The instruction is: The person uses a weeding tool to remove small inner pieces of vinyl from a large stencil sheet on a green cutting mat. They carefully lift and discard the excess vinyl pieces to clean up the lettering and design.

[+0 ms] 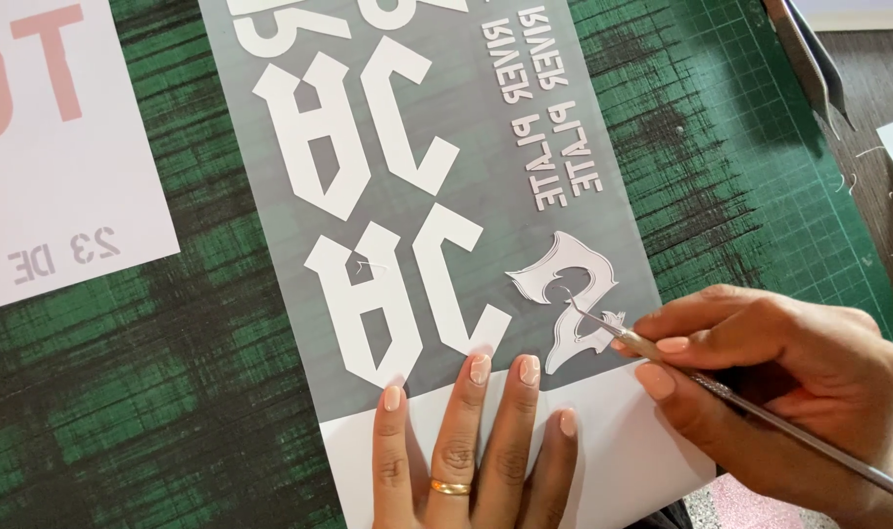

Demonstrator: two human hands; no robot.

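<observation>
A long grey vinyl sheet [270, 211] with mirrored white cut letters lies on a green cutting mat [162, 392]. My left hand [466, 441] presses flat on the sheet's white lower end, fingers spread, a gold ring on one finger. My right hand [779, 382] grips a thin metal weeding tool [760, 411] like a pen. Its pointed tip touches an ornate white figure [564, 294] cut near the sheet's lower right corner.
A white sheet with pale red and grey lettering [54, 167] lies at the upper left on the mat. A metal ruler or blade edge [809, 59] sits at the top right, beside a brown wooden tabletop [882, 69] with small vinyl scraps.
</observation>
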